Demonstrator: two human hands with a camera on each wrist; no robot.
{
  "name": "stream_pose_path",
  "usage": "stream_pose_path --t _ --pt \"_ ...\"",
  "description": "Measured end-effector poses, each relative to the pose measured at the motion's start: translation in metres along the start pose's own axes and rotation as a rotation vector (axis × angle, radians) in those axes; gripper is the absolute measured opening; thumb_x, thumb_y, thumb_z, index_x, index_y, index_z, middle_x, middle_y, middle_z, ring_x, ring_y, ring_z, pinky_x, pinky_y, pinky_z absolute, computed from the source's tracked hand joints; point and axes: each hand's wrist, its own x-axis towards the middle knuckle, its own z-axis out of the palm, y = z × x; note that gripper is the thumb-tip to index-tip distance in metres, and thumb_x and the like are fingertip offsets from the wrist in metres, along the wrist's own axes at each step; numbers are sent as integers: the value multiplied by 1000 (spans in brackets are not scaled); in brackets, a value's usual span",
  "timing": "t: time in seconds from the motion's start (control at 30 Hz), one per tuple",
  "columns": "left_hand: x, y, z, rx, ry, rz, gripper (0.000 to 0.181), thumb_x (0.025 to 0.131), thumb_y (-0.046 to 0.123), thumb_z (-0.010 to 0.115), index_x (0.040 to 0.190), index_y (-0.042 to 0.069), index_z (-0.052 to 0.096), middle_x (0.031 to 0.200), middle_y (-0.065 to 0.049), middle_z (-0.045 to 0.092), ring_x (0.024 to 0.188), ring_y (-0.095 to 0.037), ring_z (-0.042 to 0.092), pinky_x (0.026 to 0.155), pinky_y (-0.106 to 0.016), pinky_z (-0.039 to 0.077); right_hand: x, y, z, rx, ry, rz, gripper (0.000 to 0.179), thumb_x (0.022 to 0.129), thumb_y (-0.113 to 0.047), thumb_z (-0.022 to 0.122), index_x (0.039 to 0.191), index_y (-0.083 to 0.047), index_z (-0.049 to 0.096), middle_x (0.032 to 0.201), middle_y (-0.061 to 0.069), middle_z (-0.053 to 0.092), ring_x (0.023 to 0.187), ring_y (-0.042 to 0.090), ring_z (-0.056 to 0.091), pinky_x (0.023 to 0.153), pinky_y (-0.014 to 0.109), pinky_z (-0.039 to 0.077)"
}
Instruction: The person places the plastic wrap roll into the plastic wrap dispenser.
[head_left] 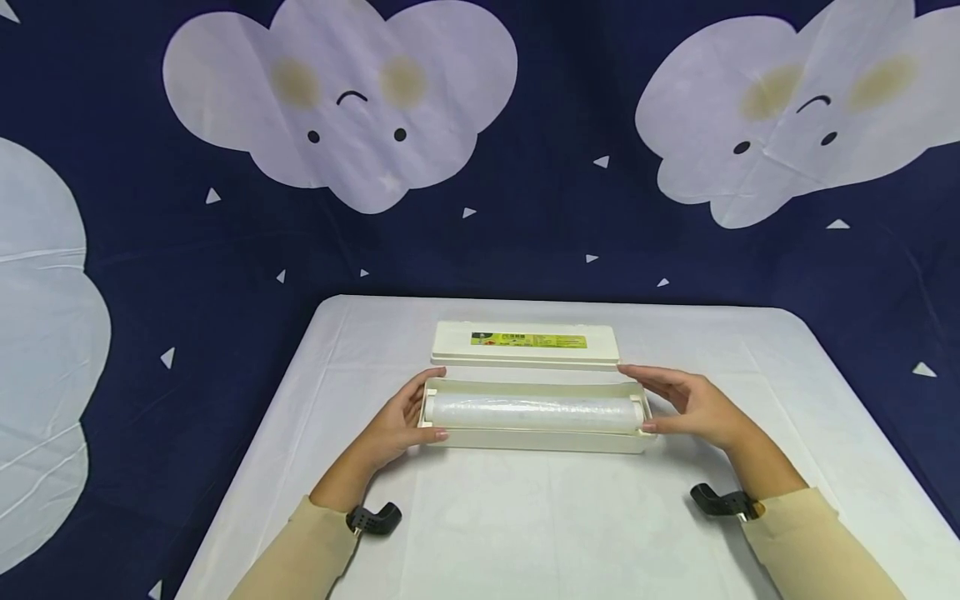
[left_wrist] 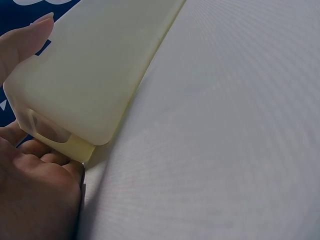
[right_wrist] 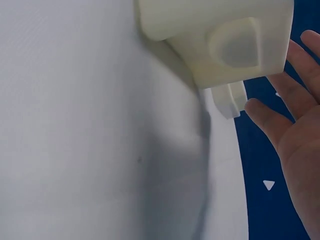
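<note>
A long, cream plastic cling film box [head_left: 536, 439] lies open-topped across the table, a roll of clear film [head_left: 536, 412] inside. My left hand [head_left: 393, 425] holds its left end, thumb over the front edge and fingers round the back corner. At the other end, my right hand [head_left: 693, 408] spans the box, thumb at the front corner and fingers reaching behind. In the left wrist view, the left fingers [left_wrist: 42, 152] curl beside the box's end wall. The right wrist view shows the lower right fingers [right_wrist: 270, 120] apart from the wall, with the thumb hidden.
Just behind the box lies its cream lid [head_left: 450, 340], bearing a green and yellow label [head_left: 528, 340]. A white cloth covers the table [head_left: 540, 525]. Dark blue fabric with clouds [head_left: 341, 92] hangs beyond the far edge.
</note>
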Motion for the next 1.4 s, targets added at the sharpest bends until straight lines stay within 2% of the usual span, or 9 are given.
stream_pose_path --t 0.2,0.43,0.63,0.8,0.97,1.17,1.4 --pt "0 1 0 -6 0 -3 102 78 -12 87 163 13 36 153 -19 47 142 -32 43 113 -28 41 -7 5 1 0 20 50 88 75 13 89 151 13 44 158 31 41 148 42 35 121 35 31" --pt "0 1 0 -10 4 -10 103 78 -11 87 163 13 36 153 -20 46 142 -32 43 114 -29 41 -13 13 3 28 24 33 95 72 16 89 152 17 38 158 37 34 146 47 34 121 35 30" --pt "-1 2 1 -10 3 -13 102 78 -10 88 163 13 36 154 -20 46 143 -32 42 114 -28 40 -17 19 5 10 34 27 99 70 14 91 153 16 38 158 37 35 147 40 38 120 34 31" --pt "-1 2 1 -7 3 -12 103 78 -11 87 163 12 35 155 -19 45 144 -31 41 115 -28 39 -19 23 8 9 36 36 101 70 14 92 155 12 38 160 32 35 149 31 38 120 32 30" --pt "0 1 0 -2 1 -12 103 78 -9 88 163 12 35 156 -19 45 145 -31 40 115 -28 38 -20 23 12 -12 41 39 103 69 11 94 156 10 39 161 30 36 151 29 35 120 29 28" --pt "1 -1 -1 8 -6 -7 102 79 -10 87 163 14 36 155 -17 46 144 -31 42 114 -28 40 -20 18 17 -23 71 71 104 70 8 95 157 8 39 161 28 38 149 22 39 120 26 29" --pt "1 0 -1 15 -3 -3 102 78 -10 87 163 14 36 155 -17 47 144 -31 43 114 -28 40 -20 18 18 -40 79 85 102 72 6 94 158 5 39 162 26 38 149 24 38 119 26 30"
